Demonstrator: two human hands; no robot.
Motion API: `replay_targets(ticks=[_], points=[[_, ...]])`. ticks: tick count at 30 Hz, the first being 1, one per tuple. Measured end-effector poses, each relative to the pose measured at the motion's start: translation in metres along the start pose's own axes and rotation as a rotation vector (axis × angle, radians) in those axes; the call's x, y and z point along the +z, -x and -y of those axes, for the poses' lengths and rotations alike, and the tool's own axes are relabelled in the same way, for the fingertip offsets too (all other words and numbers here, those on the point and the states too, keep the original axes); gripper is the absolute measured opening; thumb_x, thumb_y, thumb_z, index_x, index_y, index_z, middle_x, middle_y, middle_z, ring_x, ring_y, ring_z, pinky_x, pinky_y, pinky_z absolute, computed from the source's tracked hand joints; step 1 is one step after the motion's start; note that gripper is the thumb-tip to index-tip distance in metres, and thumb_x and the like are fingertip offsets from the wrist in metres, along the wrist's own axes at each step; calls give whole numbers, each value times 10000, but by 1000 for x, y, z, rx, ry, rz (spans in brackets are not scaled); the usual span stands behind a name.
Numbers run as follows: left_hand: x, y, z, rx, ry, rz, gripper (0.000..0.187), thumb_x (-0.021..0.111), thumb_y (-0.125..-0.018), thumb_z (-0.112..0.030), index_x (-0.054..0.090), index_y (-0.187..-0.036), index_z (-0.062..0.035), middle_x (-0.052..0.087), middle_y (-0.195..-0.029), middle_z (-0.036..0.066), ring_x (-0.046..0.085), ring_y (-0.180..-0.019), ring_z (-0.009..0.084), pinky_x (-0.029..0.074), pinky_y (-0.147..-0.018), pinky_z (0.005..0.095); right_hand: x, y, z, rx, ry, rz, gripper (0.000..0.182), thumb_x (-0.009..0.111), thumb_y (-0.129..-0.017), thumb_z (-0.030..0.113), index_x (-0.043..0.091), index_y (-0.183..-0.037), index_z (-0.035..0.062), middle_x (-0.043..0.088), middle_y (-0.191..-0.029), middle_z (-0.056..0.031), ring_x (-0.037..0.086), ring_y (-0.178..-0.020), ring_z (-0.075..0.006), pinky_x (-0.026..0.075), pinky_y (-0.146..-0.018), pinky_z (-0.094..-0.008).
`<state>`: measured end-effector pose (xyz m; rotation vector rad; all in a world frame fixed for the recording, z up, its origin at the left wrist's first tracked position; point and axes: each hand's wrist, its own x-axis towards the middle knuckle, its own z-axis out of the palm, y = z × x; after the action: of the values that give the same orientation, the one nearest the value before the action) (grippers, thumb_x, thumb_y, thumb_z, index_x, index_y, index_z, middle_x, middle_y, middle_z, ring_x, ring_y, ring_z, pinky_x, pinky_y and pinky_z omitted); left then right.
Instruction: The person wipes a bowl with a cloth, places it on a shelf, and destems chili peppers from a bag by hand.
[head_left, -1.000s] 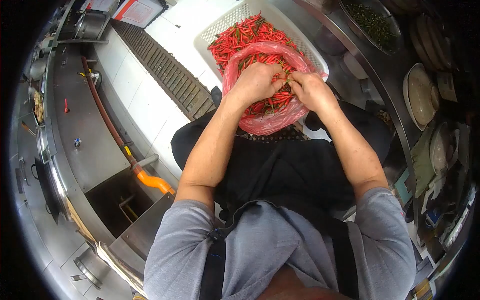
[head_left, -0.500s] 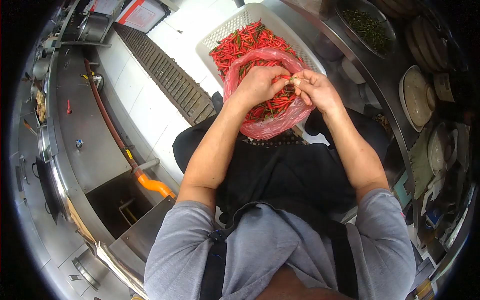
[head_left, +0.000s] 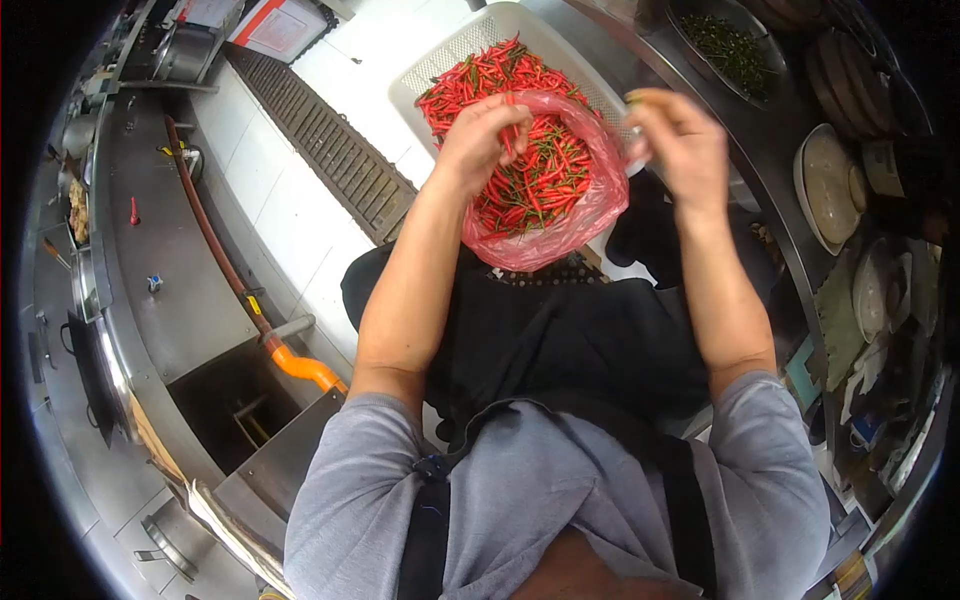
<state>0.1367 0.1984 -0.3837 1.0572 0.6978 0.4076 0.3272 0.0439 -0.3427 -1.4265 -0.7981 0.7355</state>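
Chillies (head_left: pixel 540 180), red with green stems, are filling a pink plastic bag (head_left: pixel 590 215) that is sitting just above the middle of the frame, on the person's dark apron (head_left: pixel 560 350). Going from big to small: the grey-sleeved torso is taking up the bottom of the frame, a steel counter (head_left: pixel 170 280) with an orange hose (head_left: pixel 300 365) is running down the left side, and a dark shelf with bowls (head_left: pixel 830 185) and a tray of green stems (head_left: pixel 735 45) is curving along the right edge. At the top centre a white perforated basket (head_left: pixel 440 65) is holding more loose chillies, lying just behind the bag and touching it. The left hand (head_left: pixel 480 140) is hovering over the bag's left rim, its fingers curled around a red chilli and pinching it. The right hand (head_left: pixel 680 140) is lifting to the right of the bag, over the basket's corner, blurred; its fingers are half folded with something small and pale at the fingertips, though whether it is actually gripping that I cannot tell.
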Motion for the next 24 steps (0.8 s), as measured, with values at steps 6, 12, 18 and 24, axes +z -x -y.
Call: replay_targets(ticks=[6, 12, 18, 24], points=[[-5, 14, -17, 50, 191, 102, 150, 566, -923, -208, 549, -865, -71, 555, -746, 25, 502, -569, 89, 332, -418, 203, -75, -42, 64, -357, 292, -518, 279, 709, -856, 132, 671, -1087, -21, 717, -862, -93, 660, -724, -134, 491, -651, -246], [-21, 21, -16, 105, 82, -36, 145, 588, -918, -199, 544, -842, -84, 537, -703, 3, 489, -556, 76, 309, -439, 217, -77, -58, 80, -856, 1319, -393, 261, 701, -858, 213, 710, -1083, 81, 721, -930, -112, 679, -854, -201, 515, -776, -323], [-21, 21, -14, 107, -82, -76, 144, 608, -905, -206, 564, -830, -92, 563, -692, -17, 516, -553, 58, 324, -431, 190, 57, 36, -11, -195, 1087, 303, 395, 712, -815, 445, 731, -826, 51, 693, -781, -163, 687, -760, -330, 532, -681, -406], [-22, 23, -10, 135, -159, -94, 122, 629, -892, -224, 615, -871, -105, 582, -674, -39, 533, -557, 40, 335, -438, 190, 104, 70, -53, -102, 1360, 539, 558, 710, -739, 576, 680, -678, 23, 648, -648, -190, 666, -685, -365, 526, -637, -471]])
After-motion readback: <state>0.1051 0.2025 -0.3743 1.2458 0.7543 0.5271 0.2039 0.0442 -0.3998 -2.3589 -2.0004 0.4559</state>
